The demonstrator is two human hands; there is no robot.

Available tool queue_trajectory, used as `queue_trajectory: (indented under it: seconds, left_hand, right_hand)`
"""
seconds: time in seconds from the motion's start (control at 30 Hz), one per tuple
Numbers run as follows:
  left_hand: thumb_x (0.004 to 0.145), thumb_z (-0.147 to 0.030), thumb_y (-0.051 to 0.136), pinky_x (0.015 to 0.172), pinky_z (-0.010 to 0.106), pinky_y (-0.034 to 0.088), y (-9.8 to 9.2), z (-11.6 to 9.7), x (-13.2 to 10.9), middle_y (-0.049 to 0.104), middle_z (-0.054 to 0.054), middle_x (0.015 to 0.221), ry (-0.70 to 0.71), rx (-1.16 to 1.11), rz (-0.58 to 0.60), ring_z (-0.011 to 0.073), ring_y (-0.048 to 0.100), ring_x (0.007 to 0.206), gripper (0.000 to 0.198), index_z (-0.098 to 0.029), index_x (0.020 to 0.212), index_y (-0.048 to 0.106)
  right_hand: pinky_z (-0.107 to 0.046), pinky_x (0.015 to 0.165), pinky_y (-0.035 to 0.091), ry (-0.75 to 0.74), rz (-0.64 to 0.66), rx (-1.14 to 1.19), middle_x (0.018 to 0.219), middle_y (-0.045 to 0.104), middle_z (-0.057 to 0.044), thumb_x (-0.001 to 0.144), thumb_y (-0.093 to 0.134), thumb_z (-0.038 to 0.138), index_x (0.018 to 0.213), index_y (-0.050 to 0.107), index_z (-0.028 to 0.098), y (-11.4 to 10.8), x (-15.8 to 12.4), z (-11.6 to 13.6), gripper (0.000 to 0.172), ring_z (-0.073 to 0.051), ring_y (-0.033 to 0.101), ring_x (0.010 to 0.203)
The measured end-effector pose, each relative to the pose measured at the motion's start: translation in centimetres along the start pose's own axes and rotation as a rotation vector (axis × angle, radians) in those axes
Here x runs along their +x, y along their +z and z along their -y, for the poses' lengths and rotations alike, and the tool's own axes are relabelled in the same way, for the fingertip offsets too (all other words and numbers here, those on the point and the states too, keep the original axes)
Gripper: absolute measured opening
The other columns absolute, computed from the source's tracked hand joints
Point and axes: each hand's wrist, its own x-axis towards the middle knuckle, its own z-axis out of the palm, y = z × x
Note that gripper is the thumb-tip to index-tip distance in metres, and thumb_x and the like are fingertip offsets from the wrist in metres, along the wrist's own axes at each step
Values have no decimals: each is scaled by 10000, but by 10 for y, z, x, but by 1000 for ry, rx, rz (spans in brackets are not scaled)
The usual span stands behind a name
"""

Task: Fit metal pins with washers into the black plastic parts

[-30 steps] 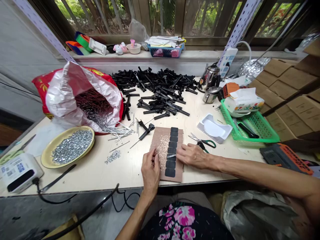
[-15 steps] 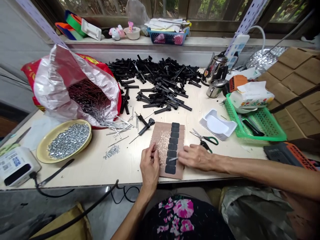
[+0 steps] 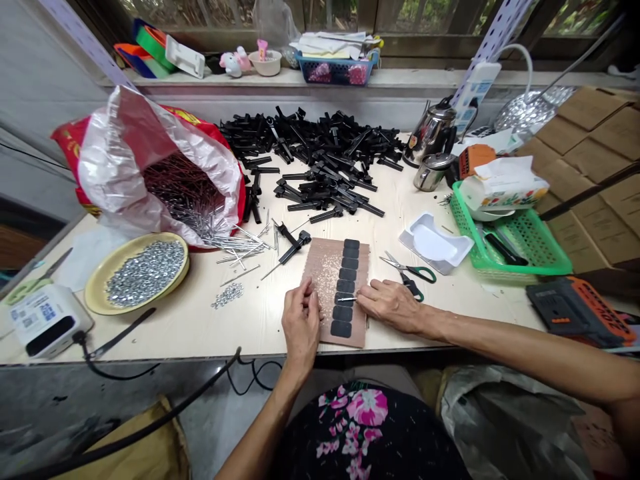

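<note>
A brown cardboard sheet (image 3: 326,261) lies near the table's front edge, with a column of black pads (image 3: 346,285) and a scatter of tiny bits on it. My left hand (image 3: 300,321) rests on the sheet's left part, fingers curled together at the small bits. My right hand (image 3: 391,305) lies at the sheet's right edge and pinches a thin silver tool (image 3: 346,299) whose tip touches one black pad. Green-handled scissors (image 3: 411,271) lie just beyond my right hand.
A heap of black plastic parts (image 3: 320,157) fills the table's back. A red and white bag of metal pins (image 3: 165,180) sits left, a yellow plate of small silver pieces (image 3: 140,272) before it. A green basket (image 3: 515,240), white tray (image 3: 434,243) and kettle (image 3: 431,133) stand right.
The view shifted slightly. Both hands stay on the cardboard sheet; the silver tool's tip has moved a little up the column of pads.
</note>
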Motion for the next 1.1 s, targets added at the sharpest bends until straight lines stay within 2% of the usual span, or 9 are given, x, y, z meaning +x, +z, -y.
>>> queue_trajectory:
  seconds: [0.17, 0.33, 0.5, 0.67, 0.77, 0.87, 0.93, 1.0, 1.1]
  left_hand:
    - [882, -325, 483, 498, 219, 541, 0, -3, -1, 526, 55, 969, 5, -18, -6, 96, 567, 652, 364, -197, 1214, 559]
    - [878, -356, 485, 529, 225, 551, 1, -1, 0, 531, 47, 964, 12, -3, -7, 98, 573, 652, 368, -201, 1201, 571]
    - [876, -365, 482, 547, 234, 546, 1, -4, 2, 556, 48, 977, 39, 44, -4, 83, 566, 590, 365, -197, 1182, 586]
    - [867, -372, 485, 518, 237, 540, -1, -8, -1, 550, 53, 957, 17, -11, -5, 87, 569, 574, 372, -172, 1162, 594]
    - [868, -372, 480, 521, 236, 543, -1, -7, -3, 546, 58, 961, 9, -25, -19, 90, 574, 589, 369, -171, 1156, 595]
    - [867, -371, 475, 521, 237, 542, -1, -5, -2, 548, 57, 956, 15, -36, -17, 91, 574, 588, 369, -174, 1155, 596]
    - [861, -365, 485, 530, 235, 539, -1, -4, -1, 551, 51, 942, 26, -26, -18, 85, 569, 569, 367, -171, 1150, 602]
    - [843, -358, 514, 552, 235, 540, -1, -5, 0, 556, 43, 943, 35, 1, -28, 77, 569, 552, 365, -172, 1142, 614]
    - [830, -362, 538, 628, 260, 545, 1, -16, -4, 571, 40, 975, 36, 44, -26, 60, 553, 516, 357, -177, 1120, 636]
  right_hand:
    - [-294, 559, 255, 88, -52, -8, 777, 568, -23, 937, 432, 179, 804, 557, 177, -4, 3, 7, 182, -154, 462, 704]
    - [-252, 571, 287, 368, -41, 194, 819, 575, -12, 955, 401, 258, 830, 582, 189, -42, -26, 16, 231, -112, 513, 713]
    - [-239, 552, 281, 538, -13, 219, 838, 584, -8, 950, 406, 282, 870, 597, 201, -57, -42, -3, 223, -110, 534, 731]
    - [-255, 515, 261, 511, 4, 59, 842, 586, -56, 954, 355, 195, 850, 582, 168, -33, 7, -23, 252, -147, 518, 709]
    - [-248, 500, 273, 351, 46, 78, 830, 593, -60, 933, 316, 87, 880, 578, 156, -22, 20, 1, 276, -141, 500, 662]
    - [-243, 552, 320, 178, 56, 184, 843, 604, -49, 929, 377, 137, 843, 584, 169, -23, 0, 28, 227, -149, 525, 726]
    - [-237, 596, 345, 334, 38, 331, 857, 609, -55, 924, 415, 197, 834, 593, 164, -35, -24, 32, 202, -148, 543, 758]
    - [-219, 622, 363, 625, 24, 552, 865, 613, -47, 918, 430, 245, 860, 601, 163, -55, -54, 25, 198, -130, 562, 750]
    - [-185, 574, 381, 896, 51, 802, 769, 610, -6, 917, 416, 308, 894, 596, 167, -90, -110, 14, 230, -90, 580, 620]
